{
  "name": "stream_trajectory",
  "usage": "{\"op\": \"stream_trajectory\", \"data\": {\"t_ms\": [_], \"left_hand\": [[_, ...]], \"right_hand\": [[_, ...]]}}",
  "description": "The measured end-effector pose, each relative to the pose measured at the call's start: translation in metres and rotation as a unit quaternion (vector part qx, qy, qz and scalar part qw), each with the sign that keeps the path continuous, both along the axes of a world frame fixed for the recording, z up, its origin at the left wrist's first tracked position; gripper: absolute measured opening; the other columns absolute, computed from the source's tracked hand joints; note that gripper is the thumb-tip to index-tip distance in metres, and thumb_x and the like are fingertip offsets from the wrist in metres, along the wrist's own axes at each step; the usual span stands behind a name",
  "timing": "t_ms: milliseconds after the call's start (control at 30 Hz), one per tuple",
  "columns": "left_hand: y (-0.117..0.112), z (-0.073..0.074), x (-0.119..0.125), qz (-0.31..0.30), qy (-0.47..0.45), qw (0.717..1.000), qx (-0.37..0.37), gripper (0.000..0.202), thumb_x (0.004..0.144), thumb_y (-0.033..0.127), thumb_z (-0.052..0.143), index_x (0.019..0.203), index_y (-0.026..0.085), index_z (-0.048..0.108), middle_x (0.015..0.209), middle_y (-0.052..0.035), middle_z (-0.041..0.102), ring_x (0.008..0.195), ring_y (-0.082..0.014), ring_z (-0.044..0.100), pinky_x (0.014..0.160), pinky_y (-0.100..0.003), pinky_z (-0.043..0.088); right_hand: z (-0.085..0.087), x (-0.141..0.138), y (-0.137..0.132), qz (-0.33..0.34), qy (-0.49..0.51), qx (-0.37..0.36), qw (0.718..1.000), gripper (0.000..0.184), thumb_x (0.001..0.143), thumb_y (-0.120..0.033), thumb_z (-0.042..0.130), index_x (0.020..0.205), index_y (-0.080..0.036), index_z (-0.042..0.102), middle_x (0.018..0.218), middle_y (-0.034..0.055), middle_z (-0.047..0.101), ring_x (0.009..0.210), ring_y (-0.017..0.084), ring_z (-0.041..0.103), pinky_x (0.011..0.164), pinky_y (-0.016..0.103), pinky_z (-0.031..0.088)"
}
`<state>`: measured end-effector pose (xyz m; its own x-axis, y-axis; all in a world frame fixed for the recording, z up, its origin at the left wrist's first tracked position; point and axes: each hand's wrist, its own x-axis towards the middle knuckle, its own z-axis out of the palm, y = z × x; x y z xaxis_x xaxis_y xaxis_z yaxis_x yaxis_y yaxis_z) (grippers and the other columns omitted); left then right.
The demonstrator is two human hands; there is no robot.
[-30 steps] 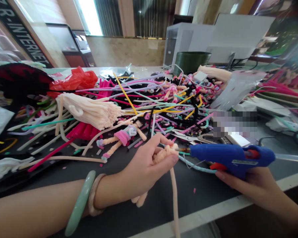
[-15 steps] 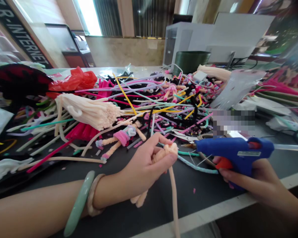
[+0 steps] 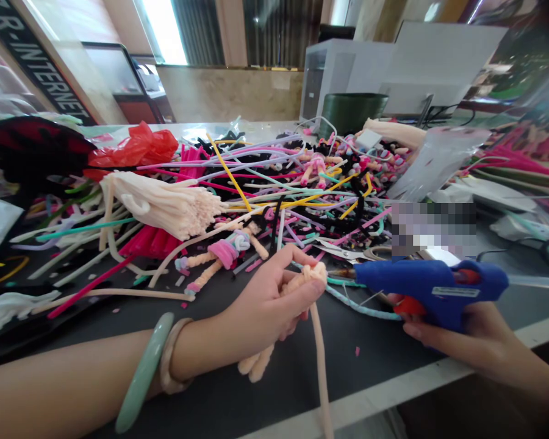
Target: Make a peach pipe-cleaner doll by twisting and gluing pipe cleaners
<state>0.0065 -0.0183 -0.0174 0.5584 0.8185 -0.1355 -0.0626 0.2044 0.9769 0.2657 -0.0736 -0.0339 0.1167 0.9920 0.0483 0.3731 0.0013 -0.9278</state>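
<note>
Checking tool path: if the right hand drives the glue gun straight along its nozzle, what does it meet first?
The peach pipe-cleaner bundle pinched in the left hand, just ahead of the glue gun nozzle; depth looks matched, but one view can't confirm.

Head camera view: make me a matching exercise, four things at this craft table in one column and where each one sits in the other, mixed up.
Things
1. blue plastic glue gun
2. peach fuzzy pipe-cleaner piece
3. pale green smooth bangle
4. crumpled red plastic bag

Places
A. around the wrist of the left hand
B. at the far left of the black table, behind the pile
C. gripped in the right hand
D. pinched in the left hand's fingers

Pairs: 1-C, 2-D, 3-A, 4-B
</note>
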Motion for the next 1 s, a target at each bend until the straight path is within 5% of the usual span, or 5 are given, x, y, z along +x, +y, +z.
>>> {"op": "stream_trajectory", "data": {"t_ms": [1000], "left_hand": [[-0.0006,0.0029,0.0003,0.000,0.008,1.000,-0.005,0.019,0.090,0.037,0.057,0.098,0.024,0.045,0.052,0.0123,0.045,0.034,-0.0019,0.033,0.034,-0.013,0.031]], "right_hand": [[0.0009,-0.0012,0.0000,0.022,0.024,-0.021,0.999,0.033,0.058,-0.048,0.083,0.081,-0.027,0.074,0.083,0.0022,0.077,0.076,0.023,0.072,0.066,0.027,0.060]]}}
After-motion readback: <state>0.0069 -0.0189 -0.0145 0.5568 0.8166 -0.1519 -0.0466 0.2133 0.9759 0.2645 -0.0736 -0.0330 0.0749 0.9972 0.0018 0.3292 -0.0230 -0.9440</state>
